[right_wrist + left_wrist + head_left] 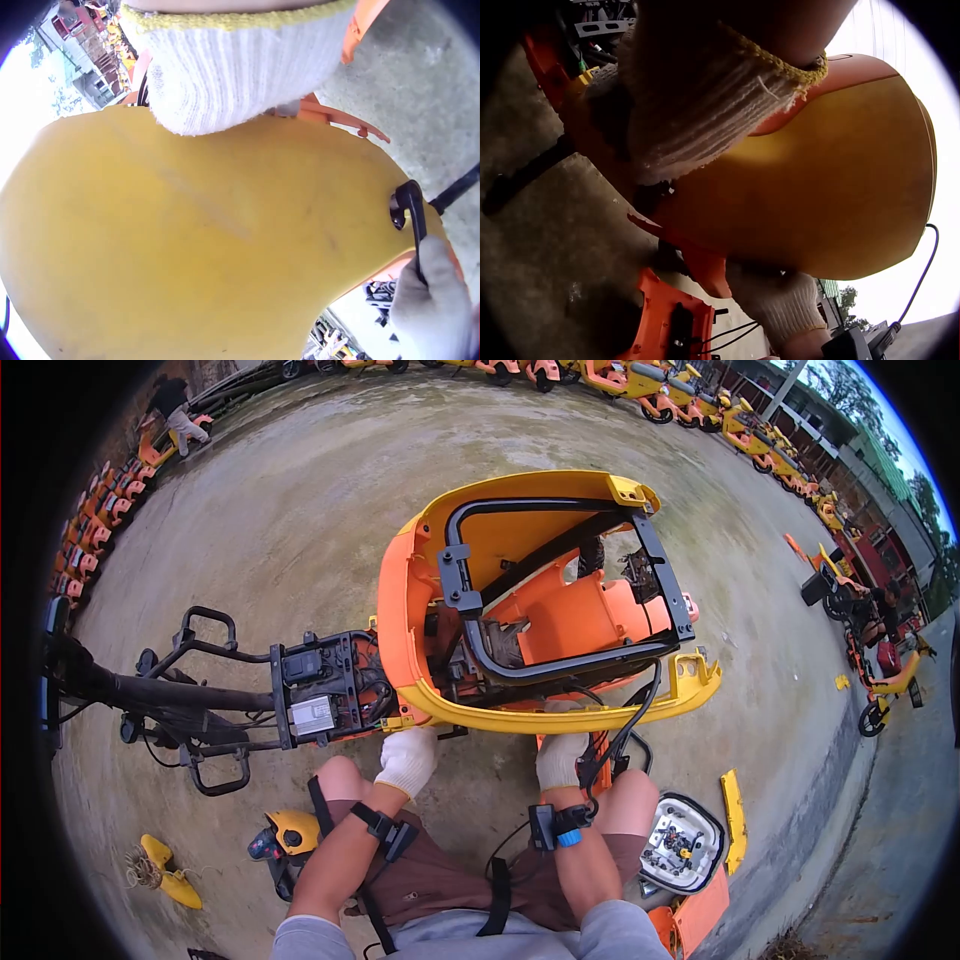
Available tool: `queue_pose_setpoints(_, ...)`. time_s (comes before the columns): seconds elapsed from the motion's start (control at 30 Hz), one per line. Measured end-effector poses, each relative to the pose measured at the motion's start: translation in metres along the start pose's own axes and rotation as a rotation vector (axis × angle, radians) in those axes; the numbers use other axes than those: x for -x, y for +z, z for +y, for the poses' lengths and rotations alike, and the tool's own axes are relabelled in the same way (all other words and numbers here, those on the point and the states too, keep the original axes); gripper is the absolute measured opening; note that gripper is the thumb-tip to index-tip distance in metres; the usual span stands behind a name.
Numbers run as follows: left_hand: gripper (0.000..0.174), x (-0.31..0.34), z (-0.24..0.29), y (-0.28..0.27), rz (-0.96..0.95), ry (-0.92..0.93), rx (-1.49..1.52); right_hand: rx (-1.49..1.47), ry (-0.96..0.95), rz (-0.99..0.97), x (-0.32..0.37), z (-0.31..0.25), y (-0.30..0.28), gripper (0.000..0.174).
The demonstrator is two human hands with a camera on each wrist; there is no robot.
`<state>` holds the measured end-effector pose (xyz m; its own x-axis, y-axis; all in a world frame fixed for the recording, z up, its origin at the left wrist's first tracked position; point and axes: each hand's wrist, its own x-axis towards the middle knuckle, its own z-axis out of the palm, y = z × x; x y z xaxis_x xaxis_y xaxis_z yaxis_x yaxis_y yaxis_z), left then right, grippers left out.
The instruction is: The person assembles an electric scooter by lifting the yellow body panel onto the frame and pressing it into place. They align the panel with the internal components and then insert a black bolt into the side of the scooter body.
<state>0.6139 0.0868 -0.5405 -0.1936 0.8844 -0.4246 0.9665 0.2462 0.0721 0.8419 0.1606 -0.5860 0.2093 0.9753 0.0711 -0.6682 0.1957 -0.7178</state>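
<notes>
A yellow and orange body cover (560, 715) (817, 180) (187, 240) surrounds the black frame tube (560, 660) of a stripped scooter. My gloved left hand (408, 760) (705, 112) (435, 304) grips the cover's lower edge at its narrow end, its thumb against a black lever (415, 225) beside a round hole. At the cover's other side, my gloved right hand (562, 760) (780, 304) (225, 71) holds the same lower edge from beneath; its fingertips are hidden behind the cover.
Scooter chassis (310, 695) with a silver box extends left. Black cables (632, 725) hang beside my right hand. A white tray (655, 868) of small parts, a yellow strip (734, 820) and an orange panel (703, 910) lie at lower right. Parked scooters line the yard; a person (172, 405) stands far left.
</notes>
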Motion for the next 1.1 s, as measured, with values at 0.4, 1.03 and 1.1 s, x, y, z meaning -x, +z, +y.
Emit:
queue_pose_setpoints(0.4, 0.045, 0.007, -0.016, -0.020, 0.078, 0.232, -0.061, 0.213, 0.055, 0.011, -0.003, 0.037, -0.050, 0.026)
queue_pose_setpoints(1.03, 0.051, -0.009, -0.027, 0.010, 0.145, 0.136, 0.043, -0.259, 0.379, 0.085, 0.013, 0.074, -0.043, 0.038)
queue_pose_setpoints(1.1, 0.052, -0.007, -0.027, 0.003, 0.125, 0.118, 0.072, 0.397, 0.109, 0.056, 0.018, 0.121, -0.085, 0.038)
